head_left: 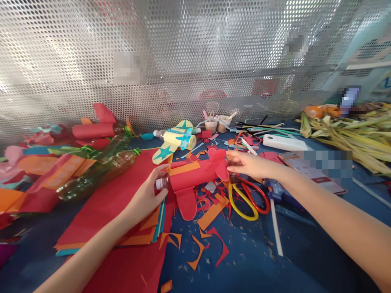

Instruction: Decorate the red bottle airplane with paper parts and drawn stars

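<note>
A toy airplane (198, 174), made of a small bottle wrapped in red paper with an orange strip, lies sideways between my hands. My left hand (154, 189) is closed around its neck by the white cap (160, 184). At the tail, my right hand (244, 164) pinches the edge of the red paper fins (218, 164). One rounded red wing (187, 203) points toward me. Below my right wrist lie scissors (244, 199) with a yellow and a red handle. Beyond the red plane rests a yellow toy plane (175, 139) with teal stars.
Stacked coloured paper (106, 207) lies on the left, with green plastic bottles (100, 175) on it. Orange scraps (213, 213) litter the blue table. To the right are a blue glue gun (279, 193), a phone (308, 171) and dried husks (351, 138). Perforated metal (195, 53) stands behind.
</note>
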`<control>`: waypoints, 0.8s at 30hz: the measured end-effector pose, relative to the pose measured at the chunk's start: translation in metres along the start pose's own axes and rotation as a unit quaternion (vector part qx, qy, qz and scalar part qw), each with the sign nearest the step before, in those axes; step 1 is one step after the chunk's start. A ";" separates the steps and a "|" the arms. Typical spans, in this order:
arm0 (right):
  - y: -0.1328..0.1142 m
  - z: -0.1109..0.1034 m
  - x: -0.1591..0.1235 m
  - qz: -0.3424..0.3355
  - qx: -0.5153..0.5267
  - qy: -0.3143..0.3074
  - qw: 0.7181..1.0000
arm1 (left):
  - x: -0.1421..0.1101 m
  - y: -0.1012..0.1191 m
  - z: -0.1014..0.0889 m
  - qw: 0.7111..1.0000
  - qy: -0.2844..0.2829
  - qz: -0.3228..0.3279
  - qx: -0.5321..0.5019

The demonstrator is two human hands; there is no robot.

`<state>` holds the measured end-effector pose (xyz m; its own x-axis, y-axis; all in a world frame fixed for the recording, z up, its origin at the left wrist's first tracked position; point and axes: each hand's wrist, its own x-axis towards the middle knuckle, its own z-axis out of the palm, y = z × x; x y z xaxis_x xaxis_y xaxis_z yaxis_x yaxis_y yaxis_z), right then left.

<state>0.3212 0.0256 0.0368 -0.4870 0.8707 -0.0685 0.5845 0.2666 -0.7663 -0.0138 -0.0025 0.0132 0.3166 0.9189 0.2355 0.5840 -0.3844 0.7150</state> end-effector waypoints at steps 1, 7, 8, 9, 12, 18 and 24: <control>0.000 0.000 0.000 -0.002 -0.002 -0.001 1.000 | 0.000 0.000 0.000 1.000 0.000 0.000 -0.003; 0.000 0.000 -0.001 -0.014 -0.009 0.006 1.000 | 0.001 -0.002 0.001 0.999 0.011 -0.003 -0.030; 0.000 0.001 -0.001 -0.015 -0.008 0.009 1.000 | 0.001 -0.002 0.002 0.999 0.013 -0.006 -0.037; 0.000 0.002 -0.001 -0.016 -0.007 0.012 1.000 | 0.000 -0.002 0.002 0.999 0.016 -0.008 -0.045; -0.001 0.004 0.000 -0.023 0.001 0.031 0.999 | 0.000 0.002 0.003 0.997 0.030 -0.013 -0.069; 0.000 0.005 0.004 -0.047 0.027 0.094 0.994 | -0.001 0.007 0.002 0.992 0.071 -0.009 -0.106; 0.004 0.005 0.005 -0.061 0.035 0.110 0.991 | 0.000 0.004 0.005 0.989 0.087 -0.005 -0.118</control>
<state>0.3180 0.0285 0.0307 -0.3932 0.9051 0.1615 0.4794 0.3518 -0.8040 -0.0077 -0.0048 0.0125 0.1660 0.9319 0.3225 0.3901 -0.3624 0.8464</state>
